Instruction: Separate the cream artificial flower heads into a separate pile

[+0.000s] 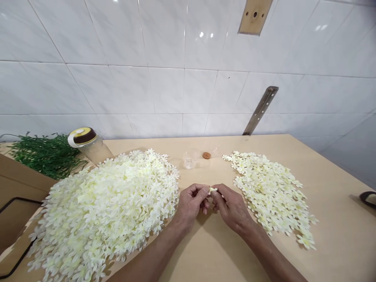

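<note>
Between my two hands, above the middle of the table, is a small pale-yellow artificial flower (212, 190). My left hand (194, 201) pinches it from the left with thumb and forefinger. From the other side my right hand (230, 205) grips it the same way; the fingertips nearly meet and hide part of it. A large heap of cream-white artificial flowers (117, 207) spreads to the left of my left hand. To the right of my right hand lies a flatter, smaller spread of similar flowers (273, 192).
Behind my hands sit a clear plastic cup (189, 159) and a brown button-like disc (206, 155). A lidded bottle (94, 147) and green artificial foliage (48, 154) stand back left. A dark metal bracket (261, 109) rises by the tiled wall. The light wooden table (329, 188) extends right.
</note>
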`<state>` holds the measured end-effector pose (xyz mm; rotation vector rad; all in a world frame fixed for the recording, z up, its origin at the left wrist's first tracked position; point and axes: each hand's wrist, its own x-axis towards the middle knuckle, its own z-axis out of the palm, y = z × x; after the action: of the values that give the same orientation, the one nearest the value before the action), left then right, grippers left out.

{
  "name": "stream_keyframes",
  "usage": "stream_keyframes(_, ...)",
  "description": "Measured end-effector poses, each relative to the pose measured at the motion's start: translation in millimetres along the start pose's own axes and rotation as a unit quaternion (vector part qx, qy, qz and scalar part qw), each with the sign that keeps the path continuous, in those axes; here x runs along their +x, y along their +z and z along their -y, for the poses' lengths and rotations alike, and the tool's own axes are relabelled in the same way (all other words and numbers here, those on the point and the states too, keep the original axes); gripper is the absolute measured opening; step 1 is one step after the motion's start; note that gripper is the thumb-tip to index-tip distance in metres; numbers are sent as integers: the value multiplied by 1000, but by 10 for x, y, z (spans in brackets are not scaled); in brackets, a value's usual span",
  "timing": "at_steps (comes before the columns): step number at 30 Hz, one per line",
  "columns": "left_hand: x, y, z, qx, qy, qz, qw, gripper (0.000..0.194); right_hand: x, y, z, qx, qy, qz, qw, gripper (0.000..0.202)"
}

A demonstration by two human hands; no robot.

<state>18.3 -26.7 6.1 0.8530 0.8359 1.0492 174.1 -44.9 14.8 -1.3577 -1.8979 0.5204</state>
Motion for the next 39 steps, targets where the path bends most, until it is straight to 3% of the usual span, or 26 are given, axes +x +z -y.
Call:
stream_keyframes(7,-13,12,36,25,20,-6,999,38,20,16,27,17,20,-43,999,25)
stream_keyframes(13,-46,65,35,48,14,-2,999,44,37,-63,21,61,22,-45,997,24)
stream_keyframes(19,-89,90,16,90,-22,55,994,49,25,-176,27,12,-10,-59,998,22)
stream_keyframes(25,-66,50,-34,-6,-55,85,995,49,29,-218,56,22,-53,-28,998,19)
stream_keyframes(33,-73,65,-76,-79,-119,92,985,50,27,-179,-13,3,-63,-71,995,19)
stream_keyframes(39,-69,62,-67,-61,-107,63,990,46,13,-129,-17,-2,-70,-74,995,24)
